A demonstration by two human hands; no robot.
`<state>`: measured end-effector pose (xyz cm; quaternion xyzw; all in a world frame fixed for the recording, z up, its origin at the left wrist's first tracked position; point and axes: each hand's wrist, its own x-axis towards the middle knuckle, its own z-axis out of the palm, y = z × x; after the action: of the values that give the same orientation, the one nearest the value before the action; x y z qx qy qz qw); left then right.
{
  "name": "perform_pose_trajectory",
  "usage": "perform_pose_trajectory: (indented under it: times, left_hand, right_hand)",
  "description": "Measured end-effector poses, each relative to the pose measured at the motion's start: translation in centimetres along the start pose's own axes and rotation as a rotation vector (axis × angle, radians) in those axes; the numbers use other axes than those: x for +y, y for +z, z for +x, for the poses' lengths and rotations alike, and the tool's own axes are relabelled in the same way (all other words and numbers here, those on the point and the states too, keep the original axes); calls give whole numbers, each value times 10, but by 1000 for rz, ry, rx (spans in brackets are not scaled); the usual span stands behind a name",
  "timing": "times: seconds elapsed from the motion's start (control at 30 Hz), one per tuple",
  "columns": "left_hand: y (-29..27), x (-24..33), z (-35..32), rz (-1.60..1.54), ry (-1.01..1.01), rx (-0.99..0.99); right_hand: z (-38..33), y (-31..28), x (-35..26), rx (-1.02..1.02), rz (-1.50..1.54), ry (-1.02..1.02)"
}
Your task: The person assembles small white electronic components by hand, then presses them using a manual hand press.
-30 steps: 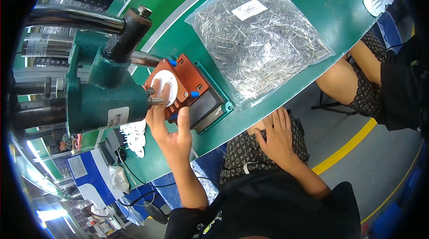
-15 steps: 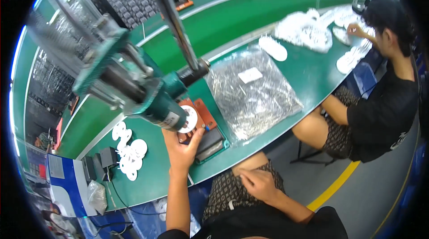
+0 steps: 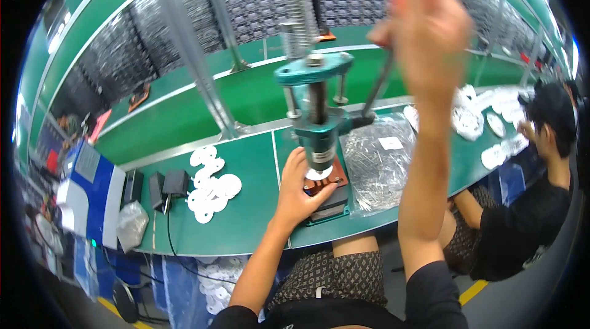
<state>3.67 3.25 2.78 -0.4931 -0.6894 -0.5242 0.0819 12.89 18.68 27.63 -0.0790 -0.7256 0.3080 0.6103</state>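
A green hand-lever press (image 3: 319,135) stands on the green workbench. Beneath its ram a white plastic disc (image 3: 319,174) sits on an orange-brown fixture (image 3: 332,180) with a dark base. My left hand (image 3: 298,190) grips this fixture at its left and front, the thumb lying along the near edge. Raised high at the right, my right hand (image 3: 430,27) is blurred, its fingers curled around the upper end of the press lever (image 3: 379,83). The lever's tip is hidden in that hand.
Left of the press lies a pile of white discs (image 3: 212,187), beside black adapters (image 3: 175,182) and a blue-white machine (image 3: 92,187). A clear bag of metal pins (image 3: 378,163) lies right of it. Farther right a co-worker (image 3: 522,206) sits by more white parts (image 3: 468,121).
My right hand has risen from my lap to the press lever. My left hand stays at the fixture. The view has shifted, so the press appears more upright and farther right.
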Motion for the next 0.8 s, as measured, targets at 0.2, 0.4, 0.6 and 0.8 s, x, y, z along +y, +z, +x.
perform_pose_trajectory:
  times: [0.2, 0.4, 0.6, 0.8]
  left_hand:
    - [-13, -10, -13, 67, 5, -26]
    - [-6, -2, -11, 19, 15, 35]
    - [-2, -47, -36, 199, -47, 16]
    - [4, -30, -26, 97, -180, 47]
  right_hand:
    - [-151, -53, 1, 239, 433, -160]
    - [-223, -52, 14, 238, 749, -230]
    - [-148, -35, 22, 9, 906, -2]
    - [-47, 7, 7, 81, 976, -227]
